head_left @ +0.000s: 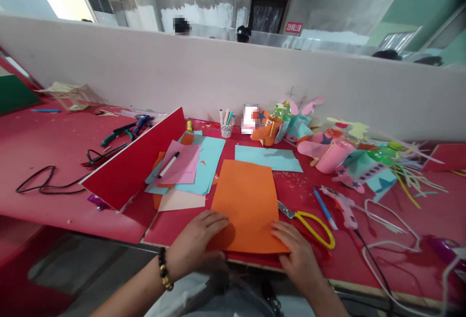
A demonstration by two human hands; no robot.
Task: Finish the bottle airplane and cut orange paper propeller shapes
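An orange craft sheet (245,200) lies before me at the table's front edge. My left hand (202,234) grips its near left corner, fingers over the top and thumb at the lower edge. At the near right corner my right hand (296,244) has its fingertips on the sheet, with the thumb below the edge. Yellow-handled scissors (313,227) lie right of the sheet, their blades partly hidden under it. Beside them are a blue pen (325,208) and a pink glue gun (344,205). A light blue sheet (267,157) lies just behind the orange one.
Left are stacked coloured sheets (211,161) with a marker (168,164) on top. A red divider board (134,161) stands beyond them. A pen cup (226,129) and bottle crafts (333,152) stand at the back. A white cable (367,254) loops at right, near pliers-free table edge.
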